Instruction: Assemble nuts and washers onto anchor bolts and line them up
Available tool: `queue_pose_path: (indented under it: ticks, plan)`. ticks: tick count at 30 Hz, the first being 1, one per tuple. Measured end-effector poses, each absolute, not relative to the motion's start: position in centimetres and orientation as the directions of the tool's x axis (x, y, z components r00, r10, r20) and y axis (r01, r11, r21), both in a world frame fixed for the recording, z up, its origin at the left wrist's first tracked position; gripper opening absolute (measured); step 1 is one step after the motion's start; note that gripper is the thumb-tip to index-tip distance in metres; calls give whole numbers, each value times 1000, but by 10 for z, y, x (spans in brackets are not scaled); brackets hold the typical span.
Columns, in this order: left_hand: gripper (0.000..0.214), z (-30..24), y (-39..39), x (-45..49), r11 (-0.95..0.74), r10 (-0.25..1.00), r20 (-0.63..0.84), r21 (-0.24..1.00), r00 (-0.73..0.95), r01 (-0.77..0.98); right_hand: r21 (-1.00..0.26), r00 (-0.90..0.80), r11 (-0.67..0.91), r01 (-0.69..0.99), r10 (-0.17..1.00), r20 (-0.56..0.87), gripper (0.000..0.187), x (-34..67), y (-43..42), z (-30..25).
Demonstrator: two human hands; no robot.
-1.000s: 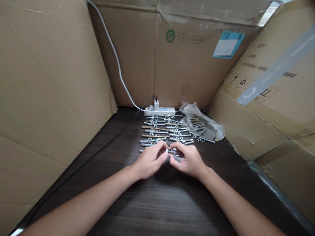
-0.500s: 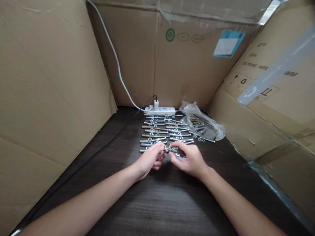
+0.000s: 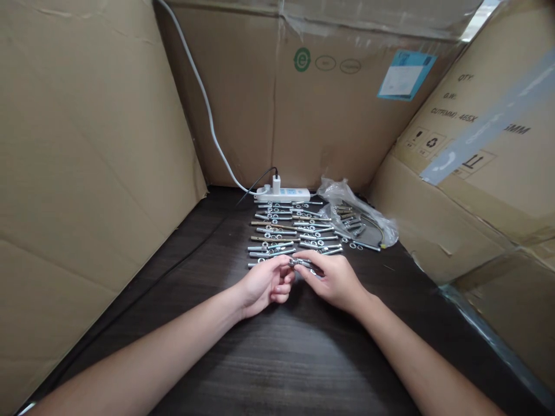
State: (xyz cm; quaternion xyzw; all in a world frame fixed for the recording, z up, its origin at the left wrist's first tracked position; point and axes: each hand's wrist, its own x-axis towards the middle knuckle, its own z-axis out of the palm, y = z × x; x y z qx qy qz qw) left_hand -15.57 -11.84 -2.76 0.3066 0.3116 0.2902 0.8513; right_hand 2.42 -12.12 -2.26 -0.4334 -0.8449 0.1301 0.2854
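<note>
Over the near end of the laid-out hardware, my left hand (image 3: 269,283) and my right hand (image 3: 333,278) meet fingertip to fingertip. My right thumb and fingers pinch a silvery metal bolt (image 3: 303,263) that lies about level. At its left end my left thumb and forefinger close on a small metal ring (image 3: 292,262); whether it is a washer or a nut is hard to make out. The other left fingers are curled. Beyond my hands lie rows of metal sleeves and bolts (image 3: 277,245), silver and brass-coloured, with washers and nuts (image 3: 267,235) among them.
A white power strip (image 3: 295,195) with a plugged-in charger (image 3: 276,185) stands at the back. To its right a clear plastic bag (image 3: 384,224) holds more bolts. A black cable (image 3: 182,260) crosses the dark table (image 3: 277,364) on the left. Cardboard walls (image 3: 243,104) enclose three sides.
My right hand has moved slightly left with the bolt, closing the gap to my left fingers. The bolt's end now meets the ring there. The camera view has shifted a little.
</note>
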Motion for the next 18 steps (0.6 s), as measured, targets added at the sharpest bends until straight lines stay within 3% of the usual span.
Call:
queue_pose_path:
  ticks: [18]
  plan:
    - [20,-30,-117,-156,656,676,-367,694,639,-296,-461,-506,628,627,778,372,24,24,-121,-21]
